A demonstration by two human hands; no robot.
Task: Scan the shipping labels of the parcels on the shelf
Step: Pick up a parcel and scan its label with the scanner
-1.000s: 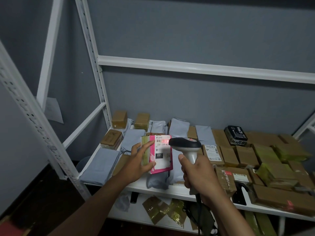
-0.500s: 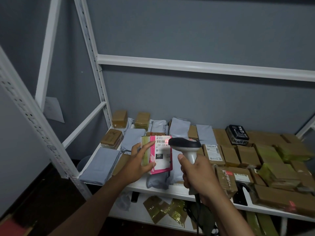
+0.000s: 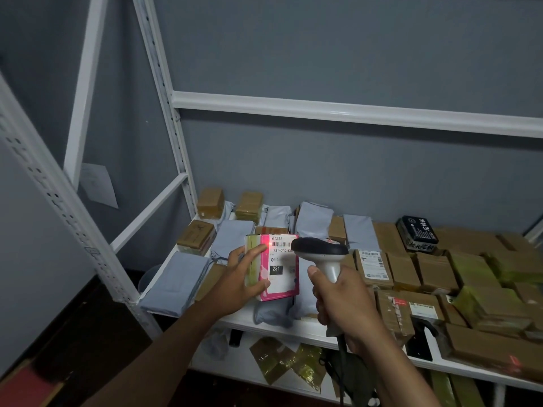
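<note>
Your left hand [image 3: 235,284] holds a pink parcel box [image 3: 277,267] upright above the front edge of the white shelf [image 3: 296,327], toward its left end, thumb along the box's front face and fingers wrapped behind, a grasping grip. The white shipping label [image 3: 280,261] on that box faces you; it reads 231-239 and carries a black block marked 231; a red scan spot glows at its upper left corner, by your thumb tip. Your right hand [image 3: 346,301] is clenched round the handle of a handheld barcode scanner [image 3: 321,254], dark head pointing left at the label, just beside the box; its cable [image 3: 342,374] hangs below your wrist. Stock on the shelf: grey poly mailers [image 3: 179,282] along the left edge and back; brown cardboard parcels [image 3: 402,271] filling the middle and right, several taped; one labelled carton [image 3: 373,268] just right of the scanner; a black box with white lettering [image 3: 417,233] near the back right. Crumpled yellowish wrapping [image 3: 289,362] lies on the lower tier under the front edge.
</note>
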